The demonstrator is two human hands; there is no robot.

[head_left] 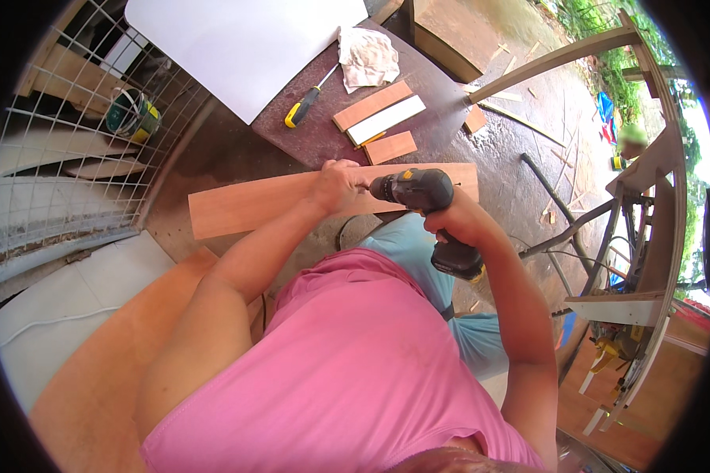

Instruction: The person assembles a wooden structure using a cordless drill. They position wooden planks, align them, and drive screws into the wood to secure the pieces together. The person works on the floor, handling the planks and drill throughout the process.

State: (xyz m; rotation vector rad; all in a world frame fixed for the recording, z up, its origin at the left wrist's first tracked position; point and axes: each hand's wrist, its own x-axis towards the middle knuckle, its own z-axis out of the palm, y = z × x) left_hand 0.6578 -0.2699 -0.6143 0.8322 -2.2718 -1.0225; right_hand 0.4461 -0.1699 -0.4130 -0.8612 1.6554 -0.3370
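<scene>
A power drill [424, 189] with a dark body and yellow parts is gripped by my right hand [456, 219]. Its chuck points left, towards my left hand [337, 186]. The fingers of that hand are closed right at the chuck's tip, over a long reddish wooden board [248, 202]. What they pinch there is too small to make out. The board lies crosswise in front of me, above my knees. A small dark screw [458, 184] stands near its right end, beside the drill.
A dark table [280, 106] ahead bears a white sheet [237, 47], a crumpled cloth [368, 57], a yellow-black screwdriver [304, 106] and short wood pieces [390, 147]. Wire mesh [71, 102] stands left, a wooden frame [663, 158] right. Another person [632, 142] is at the far right.
</scene>
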